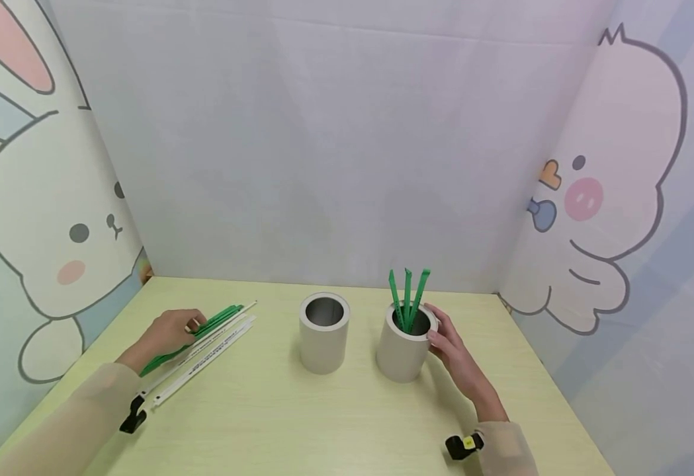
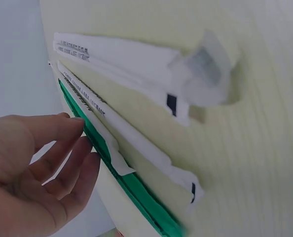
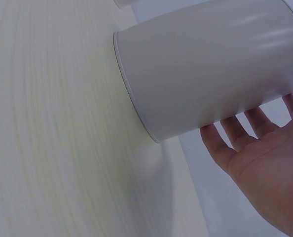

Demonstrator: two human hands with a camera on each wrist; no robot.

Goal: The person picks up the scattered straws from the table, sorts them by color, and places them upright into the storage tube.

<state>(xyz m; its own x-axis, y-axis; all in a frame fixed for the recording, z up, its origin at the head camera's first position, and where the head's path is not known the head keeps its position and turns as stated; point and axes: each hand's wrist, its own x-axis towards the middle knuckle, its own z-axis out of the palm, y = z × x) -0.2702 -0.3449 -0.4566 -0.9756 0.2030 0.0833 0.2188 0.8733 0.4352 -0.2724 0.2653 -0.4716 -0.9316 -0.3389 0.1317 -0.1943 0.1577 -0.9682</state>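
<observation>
A: How many cups are set on the desk [image 1: 299,423]?

B: Two, both upright. The left cup [image 1: 323,350] is placed near the middle of the back edge, and the right cup [image 1: 400,358] is placed nearer the right edge.

A: Is either being touched?

B: The right cup is gripped at its right side by the right hand [image 1: 456,357], the thumb laid on the near side and the fingers spread beyond.

A: What is contained there?

B: Three standing green sticks [image 1: 407,291]. Their tips are pointed up above the rim, and the outer two are fanned apart.

A: And toward the left edge?

B: At least three white sticks [image 1: 216,352] and a bundle of lying green sticks [image 1: 221,318], whose number cannot be told. One white stick is laid partly over the green. All long axes are set slantwise, the far ends aimed at the back edge, the near ends turned toward the left edge.

A: Is anything clasped by the left hand [image 1: 171,332]?

B: The lying green sticks are met by bent thumb and fingertips; whether they are pinched cannot be told. The hands are held well apart.
</observation>
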